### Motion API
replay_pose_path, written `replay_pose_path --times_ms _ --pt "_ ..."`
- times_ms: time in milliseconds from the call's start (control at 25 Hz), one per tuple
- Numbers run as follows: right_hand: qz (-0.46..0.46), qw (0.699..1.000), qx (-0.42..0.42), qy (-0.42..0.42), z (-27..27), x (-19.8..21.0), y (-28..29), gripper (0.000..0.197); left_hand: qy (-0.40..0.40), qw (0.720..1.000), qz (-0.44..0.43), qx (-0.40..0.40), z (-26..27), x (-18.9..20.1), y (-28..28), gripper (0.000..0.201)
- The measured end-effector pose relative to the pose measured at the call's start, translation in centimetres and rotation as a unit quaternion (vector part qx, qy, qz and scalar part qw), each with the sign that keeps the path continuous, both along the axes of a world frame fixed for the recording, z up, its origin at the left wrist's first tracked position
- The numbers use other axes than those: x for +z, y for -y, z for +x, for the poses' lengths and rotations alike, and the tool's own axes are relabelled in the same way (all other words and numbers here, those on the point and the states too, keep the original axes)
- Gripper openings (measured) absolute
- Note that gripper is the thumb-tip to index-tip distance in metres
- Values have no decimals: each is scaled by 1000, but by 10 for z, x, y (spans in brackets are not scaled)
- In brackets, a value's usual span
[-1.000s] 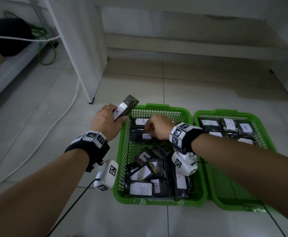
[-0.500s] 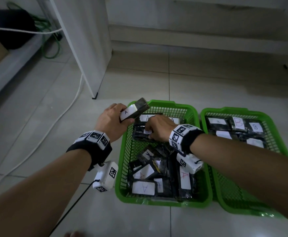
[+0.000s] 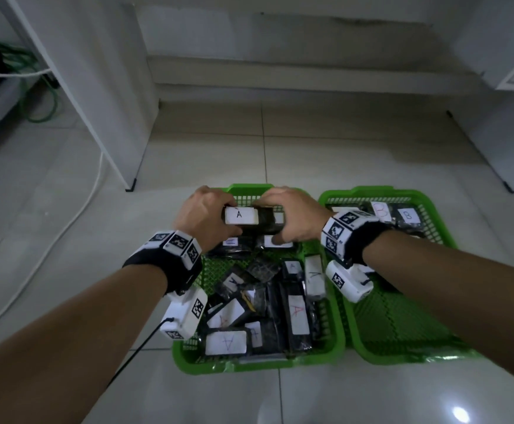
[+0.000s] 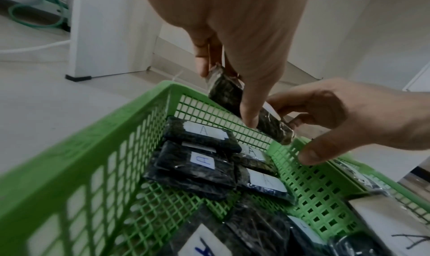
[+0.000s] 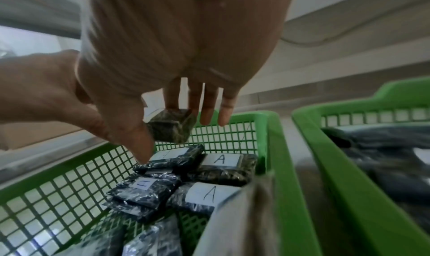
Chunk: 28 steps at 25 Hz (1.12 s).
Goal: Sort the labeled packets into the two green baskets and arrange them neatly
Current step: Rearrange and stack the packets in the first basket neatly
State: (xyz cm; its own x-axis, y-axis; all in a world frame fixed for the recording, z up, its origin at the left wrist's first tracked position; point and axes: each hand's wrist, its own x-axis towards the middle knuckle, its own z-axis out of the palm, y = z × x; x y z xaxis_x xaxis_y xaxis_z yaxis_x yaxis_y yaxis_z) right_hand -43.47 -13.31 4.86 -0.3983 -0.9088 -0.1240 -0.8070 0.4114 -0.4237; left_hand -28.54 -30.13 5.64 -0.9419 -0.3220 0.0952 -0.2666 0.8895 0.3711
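Both hands are on one dark packet (image 3: 254,220) with a white "A" label, held up over the far end of the left basket (image 3: 185,358). The left hand (image 3: 202,220) has its grip clamped on the packet's left end, thumb on the near side and fingers over the top. The right hand (image 3: 295,218) takes the right end; in the right wrist view the thumb and fingers pinch that end, so its grip is closed on the same packet. The packet lies roughly level, label up, not touching the packets under it.

Right below, at the 12 o'clock end of the left basket, four "A" packets (image 5: 221,165) lie flat in a rough two-by-two block, close to the far wall. Toward 6 o'clock in that basket there's a loose jumble of more "A" packets (image 3: 295,313), some tilted and overlapping, with a bare patch of mesh between the two groups.

The right basket (image 3: 402,358) sits just beside the left one at 3 o'clock, rims nearly touching. Its "B" packets (image 3: 407,215) are lined up at the 12 o'clock end; the near part is mostly hidden by the right forearm.

Both baskets rest on a pale tiled floor (image 3: 341,154). A white cable (image 3: 66,215) runs along the floor at 9 o'clock, and a green hose (image 3: 44,114) is coiled at 10 o'clock behind a white panel (image 3: 102,87).
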Motion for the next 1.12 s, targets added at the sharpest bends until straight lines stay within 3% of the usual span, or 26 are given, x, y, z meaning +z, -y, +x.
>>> replay_pose_path --times_ms 200,280,360,440,520,680,800,960,1120 --pt "30 996 -64 -46 -7 9 -23 47 -2 998 49 -28 -11 -9 -17 53" --pt "25 993 -116 -28 -14 11 -33 48 17 998 62 -12 -7 -20 -23 39" --pt "13 990 -138 -11 -17 11 -39 48 53 990 134 -5 -3 -29 -30 36" --pt "0 992 -128 17 -12 10 -38 46 34 966 255 32 -1 -29 -30 53" --pt "-27 990 -116 72 0 7 -32 45 7 958 287 26 -2 -18 -22 66" --pt "-35 977 -116 177 21 -3 -17 51 92 976 156 -121 8 -6 -10 53" --pt "109 981 -67 148 33 -6 -17 71 153 977 70 -129 20 -18 -7 49" --pt "322 940 28 108 48 -6 -26 60 215 970 -21 -108 29 -27 -7 47" --pt "336 933 66 110 45 7 -30 50 247 958 -73 -129 32 -34 -15 43"
